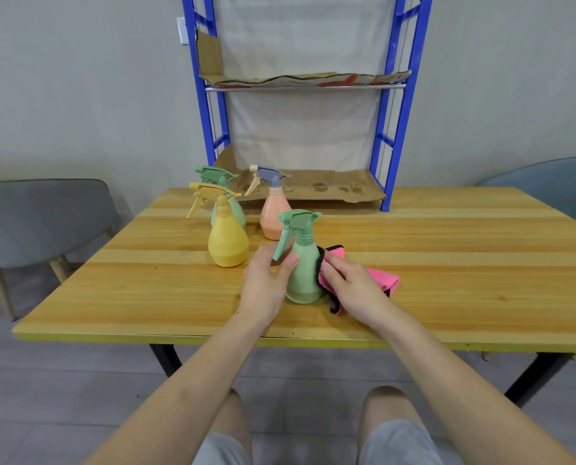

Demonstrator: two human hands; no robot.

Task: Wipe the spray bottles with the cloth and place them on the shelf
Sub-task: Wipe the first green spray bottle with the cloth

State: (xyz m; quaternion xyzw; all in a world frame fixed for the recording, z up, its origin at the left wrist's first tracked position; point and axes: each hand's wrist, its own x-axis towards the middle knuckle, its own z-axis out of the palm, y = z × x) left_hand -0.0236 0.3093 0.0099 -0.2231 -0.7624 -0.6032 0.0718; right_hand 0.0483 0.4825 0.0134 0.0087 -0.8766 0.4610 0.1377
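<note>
A light green spray bottle point(302, 266) stands upright on the wooden table point(447, 256), near its front middle. My left hand point(268, 280) grips its left side, thumb on the front. My right hand point(353, 286) presses a pink cloth with a black edge point(385, 278) against the bottle's right side. Behind stand three more bottles: a yellow one point(227, 239), a second green one point(237, 209) partly hidden behind it, and an orange one with a grey trigger head point(274, 214). The blue shelf point(392, 156) stands at the table's far edge, its boards lined with cardboard.
A grey chair point(41, 223) stands left of the table and a blue-grey chair point(555, 186) at the right. The shelf's lower board point(330, 189) and upper board point(306, 80) hold only cardboard. My knees show below the table's front edge.
</note>
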